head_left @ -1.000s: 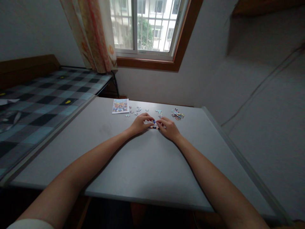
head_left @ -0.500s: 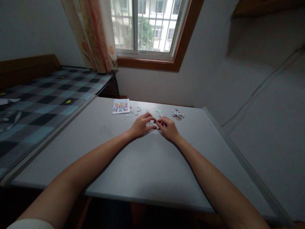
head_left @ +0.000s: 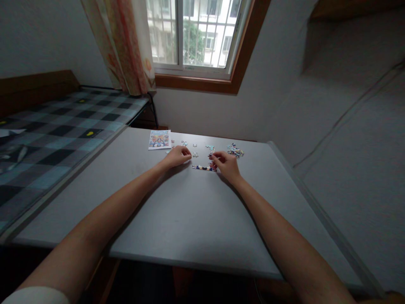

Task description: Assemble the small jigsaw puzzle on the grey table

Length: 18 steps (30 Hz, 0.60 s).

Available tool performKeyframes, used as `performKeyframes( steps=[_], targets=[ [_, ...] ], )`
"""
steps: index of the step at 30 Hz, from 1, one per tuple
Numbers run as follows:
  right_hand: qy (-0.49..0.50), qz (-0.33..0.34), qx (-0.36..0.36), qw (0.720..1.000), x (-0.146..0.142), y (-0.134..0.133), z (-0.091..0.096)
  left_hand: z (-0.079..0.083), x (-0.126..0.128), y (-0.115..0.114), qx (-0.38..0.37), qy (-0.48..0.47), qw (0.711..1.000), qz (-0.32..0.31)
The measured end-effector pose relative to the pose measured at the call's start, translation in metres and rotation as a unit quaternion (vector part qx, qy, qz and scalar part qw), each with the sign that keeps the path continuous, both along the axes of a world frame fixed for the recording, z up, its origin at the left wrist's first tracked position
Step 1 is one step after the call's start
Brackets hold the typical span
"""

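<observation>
A short row of joined puzzle pieces (head_left: 202,167) lies on the grey table (head_left: 190,211). My right hand (head_left: 225,164) rests at the row's right end with its fingers pinched together; what it holds is too small to name. My left hand (head_left: 177,155) sits to the left of the row, apart from it, fingers curled down on the table near a few loose pieces (head_left: 184,144). A heap of loose pieces (head_left: 235,151) lies beyond my right hand.
A small picture card (head_left: 160,139) lies at the table's far left. A bed with a checked cover (head_left: 57,135) runs along the table's left edge. A wall, a window (head_left: 193,33) and a curtain (head_left: 123,46) stand behind; another wall is on the right.
My left hand has left the joined row and moved left and farther away, uncovering the row. My right hand stays at the row's right end.
</observation>
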State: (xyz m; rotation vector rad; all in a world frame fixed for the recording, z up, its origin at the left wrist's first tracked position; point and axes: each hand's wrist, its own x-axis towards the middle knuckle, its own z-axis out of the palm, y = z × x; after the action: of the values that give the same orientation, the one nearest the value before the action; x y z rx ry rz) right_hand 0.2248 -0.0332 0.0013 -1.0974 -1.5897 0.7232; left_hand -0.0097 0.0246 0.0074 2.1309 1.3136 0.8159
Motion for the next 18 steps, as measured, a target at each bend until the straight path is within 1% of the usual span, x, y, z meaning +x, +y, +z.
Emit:
performKeyframes(
  steps=[2, 4, 7, 8, 9, 11, 13, 15, 17, 18],
  targets=[
    [0.006, 0.007, 0.000, 1.000, 0.001, 0.003, 0.005, 0.005, -0.004, 0.004, -0.019, 0.016, 0.999, -0.036],
    [-0.013, 0.012, 0.003, 1.000, 0.000, 0.008, 0.011, 0.012, -0.009, 0.006, -0.021, 0.028, 0.997, -0.062],
    [-0.082, 0.034, 0.020, 0.996, -0.005, 0.017, 0.020, 0.020, -0.017, -0.002, 0.005, 0.043, 0.996, -0.074],
    [-0.107, 0.043, 0.028, 0.993, -0.008, 0.021, 0.023, 0.021, -0.019, -0.008, 0.022, 0.048, 0.995, -0.079],
    [-0.130, 0.049, 0.036, 0.990, -0.011, 0.025, 0.024, 0.021, -0.021, -0.015, 0.059, 0.069, 0.991, -0.094],
    [-0.163, 0.059, 0.048, 0.984, -0.020, 0.031, 0.025, 0.020, -0.024, -0.032, 0.125, 0.109, 0.979, -0.116],
    [-0.180, 0.066, 0.053, 0.980, -0.029, 0.035, 0.024, 0.015, -0.026, -0.046, 0.166, 0.144, 0.967, -0.132],
    [-0.192, 0.068, 0.054, 0.977, -0.037, 0.036, 0.019, 0.010, -0.027, -0.055, 0.186, 0.153, 0.960, -0.144],
    [-0.210, 0.070, 0.059, 0.973, -0.043, 0.034, 0.013, 0.006, -0.027, -0.059, 0.193, 0.156, 0.958, -0.145],
    [-0.220, 0.071, 0.065, 0.971, -0.045, 0.032, 0.010, 0.005, -0.027, -0.060, 0.192, 0.161, 0.955, -0.157]
  ],
)
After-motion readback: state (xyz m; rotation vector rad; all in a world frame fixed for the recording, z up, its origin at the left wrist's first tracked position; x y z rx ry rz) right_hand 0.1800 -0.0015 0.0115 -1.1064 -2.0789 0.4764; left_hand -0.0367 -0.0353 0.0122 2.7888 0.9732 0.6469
